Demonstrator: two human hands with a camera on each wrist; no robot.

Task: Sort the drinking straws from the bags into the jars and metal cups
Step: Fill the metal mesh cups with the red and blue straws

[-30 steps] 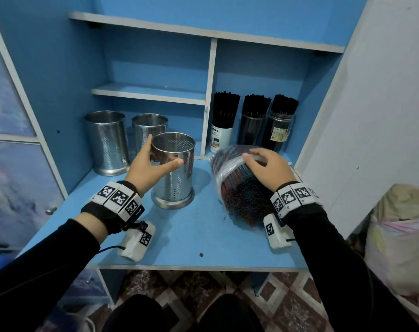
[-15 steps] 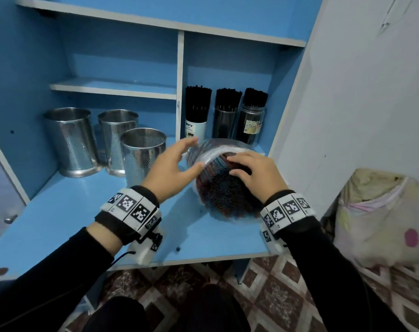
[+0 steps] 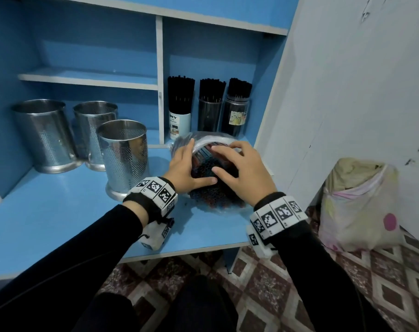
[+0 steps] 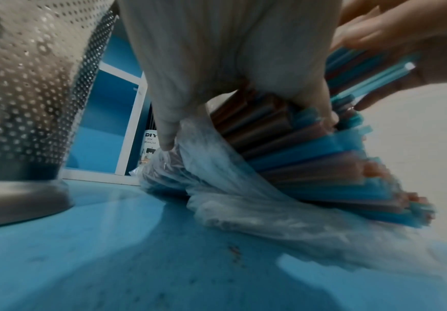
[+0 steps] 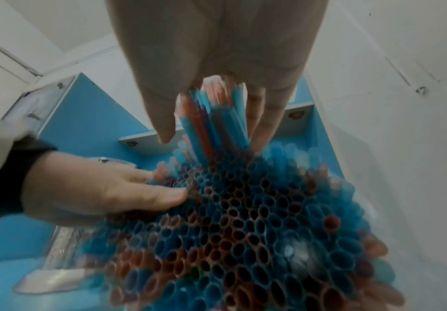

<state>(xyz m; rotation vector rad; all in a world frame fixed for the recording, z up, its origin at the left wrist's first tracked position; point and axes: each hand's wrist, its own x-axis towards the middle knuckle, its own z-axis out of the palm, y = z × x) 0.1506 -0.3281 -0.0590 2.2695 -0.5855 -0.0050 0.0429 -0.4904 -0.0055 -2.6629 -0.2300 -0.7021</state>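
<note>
A clear plastic bag (image 3: 203, 140) packed with blue and red-brown straws (image 3: 213, 200) lies on the blue desk (image 3: 60, 212), its open end toward me. My left hand (image 3: 191, 166) clasps the bundle's left side, thumb across the straw ends; the left wrist view shows its fingers (image 4: 166, 134) on the plastic bag (image 4: 230, 189). My right hand (image 3: 225, 159) reaches into the open end. In the right wrist view its fingers (image 5: 264, 117) pinch a small bunch of straws (image 5: 214, 120) drawn up out of the bundle (image 5: 243, 221).
Three perforated metal cups stand left of the bag, the nearest cup (image 3: 123, 154) close to my left wrist, two more cups (image 3: 42, 133) behind. Three jars of black straws (image 3: 210, 109) sit in the cubby behind the bag. A white wall (image 3: 347, 92) is on the right, with a stuffed sack (image 3: 359, 204) on the floor.
My left hand let go of the nearest metal cup and moved right onto the bag. My right hand slid from the bag's top to its open end and took hold of some straws.
</note>
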